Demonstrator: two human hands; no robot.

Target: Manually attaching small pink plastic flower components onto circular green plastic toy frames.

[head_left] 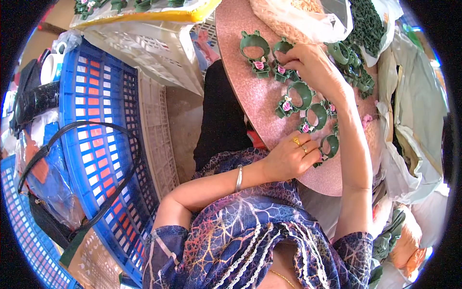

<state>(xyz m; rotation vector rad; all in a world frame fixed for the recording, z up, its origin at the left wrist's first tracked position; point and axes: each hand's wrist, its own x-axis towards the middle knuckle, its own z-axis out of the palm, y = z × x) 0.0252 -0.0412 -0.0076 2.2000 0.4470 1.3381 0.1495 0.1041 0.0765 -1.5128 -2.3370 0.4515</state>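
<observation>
Several green plastic ring-shaped pieces with small pink flowers stand in a curved row on the pink speckled table (236, 62). My right hand (313, 67) reaches to the far end of the row, its fingers closed on a green ring piece (282, 72). To its left stands another green ring piece (255, 48). My left hand (293, 156), with gold rings and a silver bangle at the wrist, is curled at the near end. Its fingertips are by the lowest green ring piece (330, 146); what they pinch is hidden.
A bag of beige pieces (298, 21) and a heap of dark green parts (365, 29) lie at the table's far side. Left of me stand a blue basket (72, 111) and a white crate (144, 45) with green pieces on top. Pale sacks (416, 111) crowd the right.
</observation>
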